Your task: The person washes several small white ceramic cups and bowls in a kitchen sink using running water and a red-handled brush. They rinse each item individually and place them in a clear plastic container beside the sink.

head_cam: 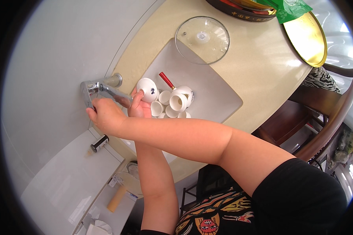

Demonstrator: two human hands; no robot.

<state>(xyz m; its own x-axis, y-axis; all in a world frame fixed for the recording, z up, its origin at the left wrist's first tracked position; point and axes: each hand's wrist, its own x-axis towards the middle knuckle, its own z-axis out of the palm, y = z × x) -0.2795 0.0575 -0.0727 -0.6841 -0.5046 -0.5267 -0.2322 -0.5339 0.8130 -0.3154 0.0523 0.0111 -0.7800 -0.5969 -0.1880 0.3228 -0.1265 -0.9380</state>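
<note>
My left hand [139, 108] holds a small white porcelain lid or bowl [148, 89] with a dark blue mark, the thumb at its knob or foot. It is beside the spout of a chrome faucet [113, 94]; whether water runs cannot be told. My right hand [107, 116], crossed over the left forearm, grips the faucet's lever [88, 101], which the fingers partly hide. In the grey sink [214, 94], several white cups [156, 108] stand close together beside a white porcelain teapot [188, 92] with a red side handle [166, 80]. My right forearm hides the near part of the sink.
A glass pot lid [202, 39] overlaps the sink's far corner on the beige counter [259, 50]. Beyond are a dark round tray [241, 13], a green plastic bag [292, 10] and a gold round lid [307, 38]. A wooden chair [332, 117] is at right, a black bottle [100, 144] at left.
</note>
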